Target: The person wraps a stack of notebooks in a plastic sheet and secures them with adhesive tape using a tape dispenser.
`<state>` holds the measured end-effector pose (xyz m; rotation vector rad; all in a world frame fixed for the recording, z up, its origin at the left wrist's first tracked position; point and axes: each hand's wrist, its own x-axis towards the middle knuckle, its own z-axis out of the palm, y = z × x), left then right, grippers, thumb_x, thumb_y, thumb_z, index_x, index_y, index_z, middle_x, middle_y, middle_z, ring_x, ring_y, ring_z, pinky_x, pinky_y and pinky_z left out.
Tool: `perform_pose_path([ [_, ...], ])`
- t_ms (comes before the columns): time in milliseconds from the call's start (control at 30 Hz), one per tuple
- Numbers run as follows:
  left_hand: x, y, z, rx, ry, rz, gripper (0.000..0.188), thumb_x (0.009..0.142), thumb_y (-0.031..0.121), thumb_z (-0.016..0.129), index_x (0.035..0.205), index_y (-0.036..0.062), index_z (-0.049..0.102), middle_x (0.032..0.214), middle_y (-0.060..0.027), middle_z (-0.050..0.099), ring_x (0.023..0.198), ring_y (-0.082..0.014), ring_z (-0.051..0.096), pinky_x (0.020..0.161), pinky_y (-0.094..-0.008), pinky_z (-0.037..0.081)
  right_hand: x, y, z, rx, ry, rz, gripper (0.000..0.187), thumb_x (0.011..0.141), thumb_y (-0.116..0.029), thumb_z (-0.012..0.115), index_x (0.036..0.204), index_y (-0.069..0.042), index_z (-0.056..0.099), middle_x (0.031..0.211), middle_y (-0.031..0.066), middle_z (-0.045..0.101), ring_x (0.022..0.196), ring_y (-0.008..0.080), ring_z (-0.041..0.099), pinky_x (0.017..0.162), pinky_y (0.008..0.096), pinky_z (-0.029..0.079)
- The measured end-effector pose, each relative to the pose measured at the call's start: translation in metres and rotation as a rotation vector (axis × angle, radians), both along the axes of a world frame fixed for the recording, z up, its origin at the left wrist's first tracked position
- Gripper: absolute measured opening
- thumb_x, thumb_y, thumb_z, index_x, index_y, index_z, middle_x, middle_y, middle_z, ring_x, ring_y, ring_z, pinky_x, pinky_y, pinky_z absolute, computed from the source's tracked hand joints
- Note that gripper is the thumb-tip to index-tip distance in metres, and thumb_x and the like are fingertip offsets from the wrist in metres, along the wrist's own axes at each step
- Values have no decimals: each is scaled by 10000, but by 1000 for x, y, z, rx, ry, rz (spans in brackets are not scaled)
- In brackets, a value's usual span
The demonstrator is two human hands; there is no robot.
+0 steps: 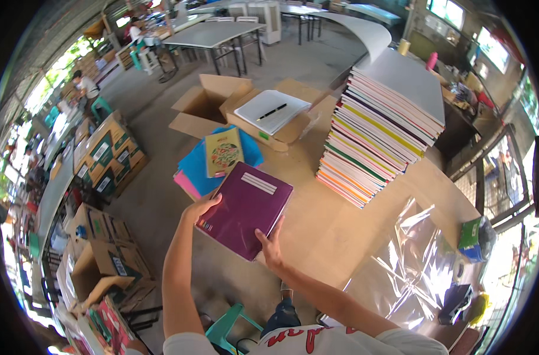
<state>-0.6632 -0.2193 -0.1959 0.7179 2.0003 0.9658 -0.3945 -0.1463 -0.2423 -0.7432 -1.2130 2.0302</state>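
Note:
A purple notebook [249, 207] with white label lines on its cover is held tilted over the near left edge of the brown table [314, 216]. My left hand [202, 207] grips its left edge, thumb on the cover. On its lower right edge my right hand [270, 246] is closed, the thumb also on top. Just beyond the notebook lies a yellow book [223, 149] with a round picture, resting on blue covers [192, 170]. A tall stack of notebooks [373, 139] with coloured edges stands to the right.
Clear plastic film [402, 260] covers the table's near right. At the back are an open cardboard box [207, 103] and a paper pad [263, 118] with a black pen [272, 112] on it. A green stool [231, 325] stands below; cartons [107, 157] line the left.

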Motion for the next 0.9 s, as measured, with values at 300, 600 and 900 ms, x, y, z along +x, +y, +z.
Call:
perform_pose_path([
  [300, -36, 44, 13, 116, 194, -268, 649, 973, 410, 574, 1502, 90, 376, 1498, -146, 435, 1392, -267, 387, 1140, -382, 292, -21, 13, -24, 347, -231, -61, 1135, 891, -445, 666, 1520, 30, -151, 1599, 291, -71, 1498, 405, -19, 1222, 446, 84],
  [600, 134, 271, 142, 722, -288, 4, 879, 869, 746, 495, 1406, 49, 509, 1459, -148, 489, 1321, -328, 463, 1086, -524, 326, 149, 159, 294, 1254, -375, -237, 396, 829, -89, 760, 1212, -74, 660, 1215, 142, 662, 1156, 304, 607, 1003, 412, 468],
  [900, 125, 373, 181, 653, -926, 228, 1093, 813, 842, 421, 1514, 22, 246, 1567, -254, 249, 1394, -362, 343, 1048, -555, 240, 186, 341, 350, 1421, -607, -507, 238, 918, -190, 633, 1115, -96, 729, 1241, 200, 639, 1081, 367, 640, 939, 403, 504],
])
